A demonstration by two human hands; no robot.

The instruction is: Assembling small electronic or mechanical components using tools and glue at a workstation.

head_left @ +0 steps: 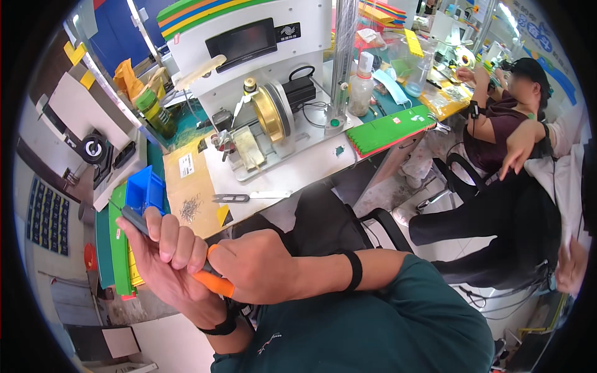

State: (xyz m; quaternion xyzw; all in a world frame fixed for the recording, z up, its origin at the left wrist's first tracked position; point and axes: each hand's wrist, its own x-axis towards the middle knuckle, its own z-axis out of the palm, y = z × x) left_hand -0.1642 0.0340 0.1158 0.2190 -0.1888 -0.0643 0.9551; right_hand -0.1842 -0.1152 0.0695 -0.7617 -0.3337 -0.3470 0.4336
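My left hand (177, 289) is closed around a slim dark grey tool (135, 221) with a thin pointed metal tip, angled up to the left. Beside it, my right hand (258, 264) has its fingers wrapped round an orange-and-grey handle (214, 283). The handle lies in line with the grey tool; whether they are one piece, I cannot tell, as my fingers cover the middle. Beyond my hands, thread snips (231, 198) lie on the bench edge, and a pile of small metal pieces (190, 209) rests on brown card (177, 180).
A bench machine (267, 118) with a brass wheel and a screen stands ahead. A blue bin (145, 188) sits left of the card. Green folders (392, 130) lie at the bench's right edge near a spray bottle (361, 87). Two other people (507, 115) are on the right.
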